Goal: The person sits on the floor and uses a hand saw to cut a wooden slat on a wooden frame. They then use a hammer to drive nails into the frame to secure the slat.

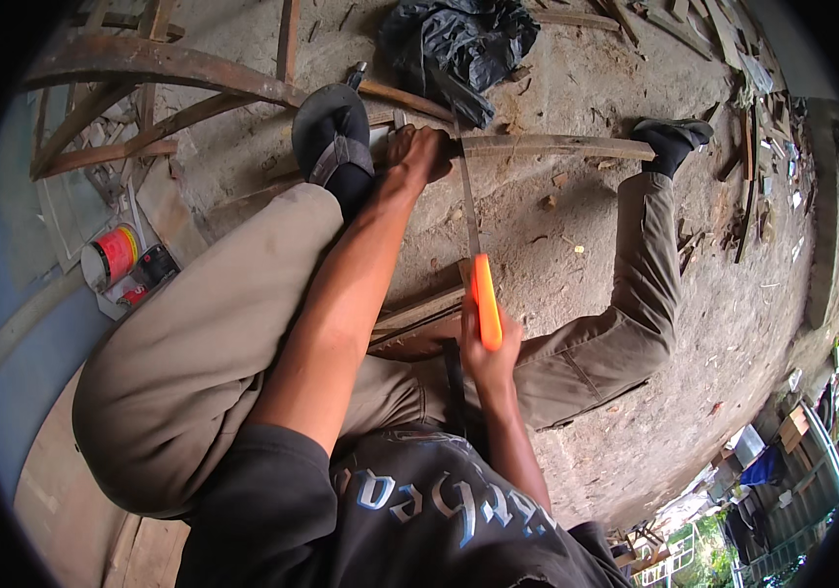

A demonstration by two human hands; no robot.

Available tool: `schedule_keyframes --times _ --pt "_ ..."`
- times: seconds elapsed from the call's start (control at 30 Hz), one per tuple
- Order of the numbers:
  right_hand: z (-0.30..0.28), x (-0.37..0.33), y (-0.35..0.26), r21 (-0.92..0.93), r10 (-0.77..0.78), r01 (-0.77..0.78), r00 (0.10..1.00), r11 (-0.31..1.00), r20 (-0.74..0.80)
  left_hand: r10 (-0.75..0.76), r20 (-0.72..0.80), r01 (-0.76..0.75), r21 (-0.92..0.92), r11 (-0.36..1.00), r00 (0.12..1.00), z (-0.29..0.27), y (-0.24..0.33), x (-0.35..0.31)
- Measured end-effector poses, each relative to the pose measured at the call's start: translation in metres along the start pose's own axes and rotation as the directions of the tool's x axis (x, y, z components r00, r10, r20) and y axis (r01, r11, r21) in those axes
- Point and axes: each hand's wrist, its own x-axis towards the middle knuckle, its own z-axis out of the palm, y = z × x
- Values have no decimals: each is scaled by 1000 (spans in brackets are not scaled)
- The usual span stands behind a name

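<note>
My right hand (494,343) is wrapped round the orange handle of a handsaw (487,299). Its thin blade runs away from me and crosses a wooden strip (556,146) close to my left hand. My left hand (419,154) is closed on the strip's left part, beside my left foot (333,132) in a dark sandal. From there the strip reaches right to my other foot (672,142), its far end by the ankle. Whether the teeth have cut into the wood is too small to tell.
A crumpled black plastic bag (458,44) lies just beyond the blade. Wooden framework (145,64) stands at the far left, with cans (114,257) below it. Wood scraps (747,137) litter the right side of the dirt floor. More boards (424,318) lie beneath my arms.
</note>
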Motion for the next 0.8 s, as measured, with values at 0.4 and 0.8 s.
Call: schedule_keyframes --times 0.4,0.8 --pt "7 34 3 45 47 -47 999 998 6 33 125 -45 98 994 992 -13 12 3" --pt "12 49 -15 106 28 -29 999 994 17 57 16 -58 61 996 998 63 -34 43"
